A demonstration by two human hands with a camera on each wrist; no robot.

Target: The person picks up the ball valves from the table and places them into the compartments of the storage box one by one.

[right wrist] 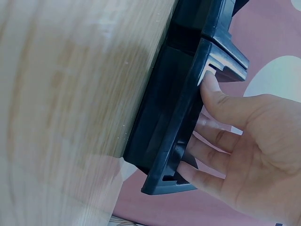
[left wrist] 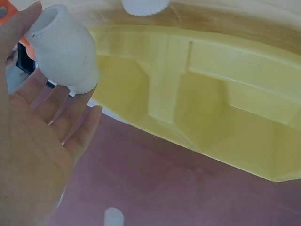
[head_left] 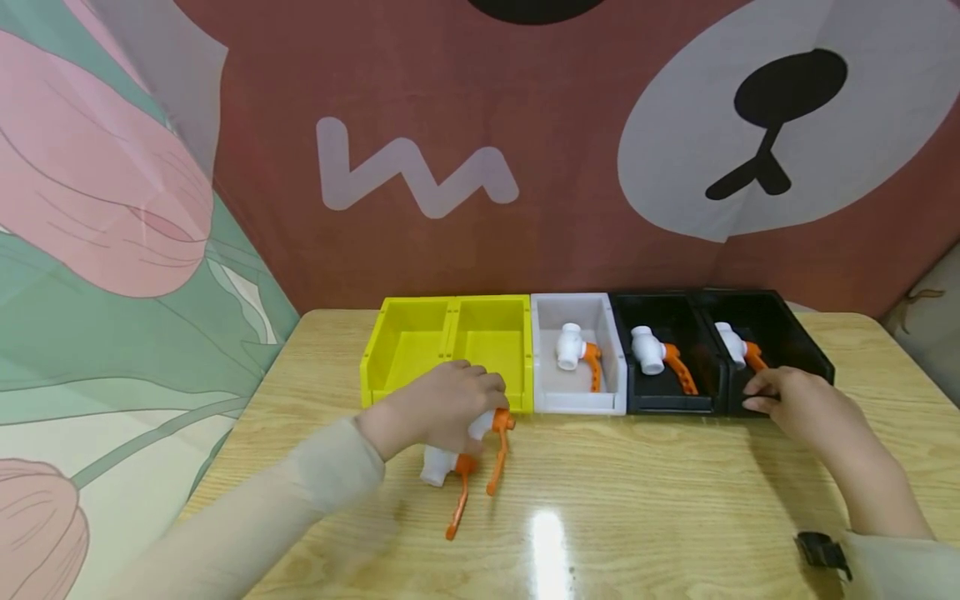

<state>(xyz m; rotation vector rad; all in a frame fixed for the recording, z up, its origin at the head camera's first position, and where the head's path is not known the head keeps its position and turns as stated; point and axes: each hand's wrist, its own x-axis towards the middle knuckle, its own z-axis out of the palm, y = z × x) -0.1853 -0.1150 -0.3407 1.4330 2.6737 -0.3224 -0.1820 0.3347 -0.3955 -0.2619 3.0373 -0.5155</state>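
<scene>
My left hand (head_left: 457, 408) holds a white valve (left wrist: 66, 52) with an orange handle (head_left: 498, 454), thumb on one side and fingers on the other. A second white valve (head_left: 438, 465) with an orange handle lies just below that hand, partly covered by it. My right hand (right wrist: 263, 132) is at the front rim of the rightmost black bin (right wrist: 164, 108), its fingers fairly straight and their tips hidden behind the rim. Inside that bin a valve (head_left: 731, 342) lies close to the right hand, which covers its handle's end.
Left to right at the table's back stand two yellow bins (head_left: 408, 342), a white bin (head_left: 577, 404) and two black ones. One valve (head_left: 570, 346) lies in the white bin and another (head_left: 648, 350) in the left black bin. A patterned cloth (head_left: 525, 250) hangs behind.
</scene>
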